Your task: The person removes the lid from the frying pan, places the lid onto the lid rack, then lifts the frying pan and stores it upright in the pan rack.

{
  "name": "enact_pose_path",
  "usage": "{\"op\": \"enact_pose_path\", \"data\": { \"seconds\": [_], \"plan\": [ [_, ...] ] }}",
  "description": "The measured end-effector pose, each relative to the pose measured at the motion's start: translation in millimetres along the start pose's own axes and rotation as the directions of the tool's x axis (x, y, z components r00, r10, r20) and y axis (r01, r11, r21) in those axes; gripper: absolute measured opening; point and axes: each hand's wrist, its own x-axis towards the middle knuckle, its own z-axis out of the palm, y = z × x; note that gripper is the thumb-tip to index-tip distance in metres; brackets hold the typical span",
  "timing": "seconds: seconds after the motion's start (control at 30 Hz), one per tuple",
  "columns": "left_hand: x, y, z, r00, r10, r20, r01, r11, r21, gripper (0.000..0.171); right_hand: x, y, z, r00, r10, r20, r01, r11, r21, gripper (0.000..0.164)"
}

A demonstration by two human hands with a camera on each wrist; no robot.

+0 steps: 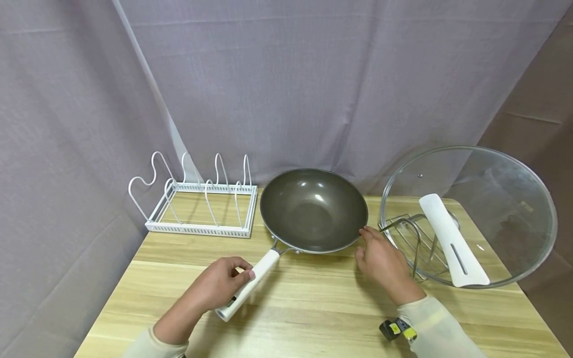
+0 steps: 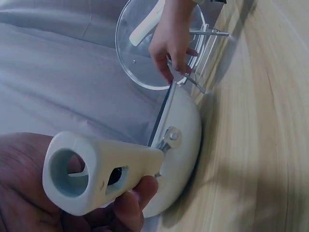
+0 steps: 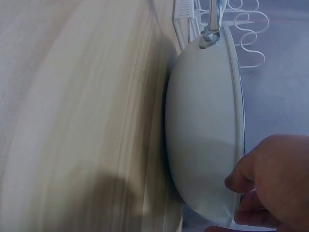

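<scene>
A wok (image 1: 313, 209) with a dark inside and a pale outer wall (image 3: 203, 121) sits upright on the wooden table. Its white handle (image 1: 257, 278) points toward me and to the left. My left hand (image 1: 221, 283) holds that handle near its free end, with fingers curled beneath it in the left wrist view. At the wok's right edge, my right hand (image 1: 385, 261) pinches the rim. The right wrist view shows the thumb (image 3: 239, 179) against the outer wall; the fingertips beyond the rim are partly hidden.
On the left stands a white wire rack (image 1: 201, 229) with several upright loops. To the right, a large glass lid (image 1: 501, 199) with a white handle (image 1: 452, 238) leans in a metal wire stand (image 1: 418, 243). Grey curtains (image 1: 277, 89) hang behind the table (image 1: 304, 308).
</scene>
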Motion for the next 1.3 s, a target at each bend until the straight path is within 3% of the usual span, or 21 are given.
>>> {"op": "enact_pose_path", "data": {
  "seconds": [0.27,1.0,1.3],
  "plan": [
    [-2.1,1.6,3.1,0.999,0.003,0.042,0.000,0.998,-0.061,0.025,5,2,0,1.000,-0.005,0.008,0.005,1.000,-0.002,0.051],
    [-0.2,1.9,11.8,1.000,0.008,0.021,-0.006,0.994,-0.111,0.026,11,2,-3,1.000,0.010,-0.001,-0.010,1.000,-0.023,0.050],
    [-2.2,3.2,19.1,0.998,0.017,0.055,-0.006,0.981,-0.192,0.031,13,4,-1,1.000,0.016,0.002,-0.016,1.000,-0.026,0.053]
  ]
}}
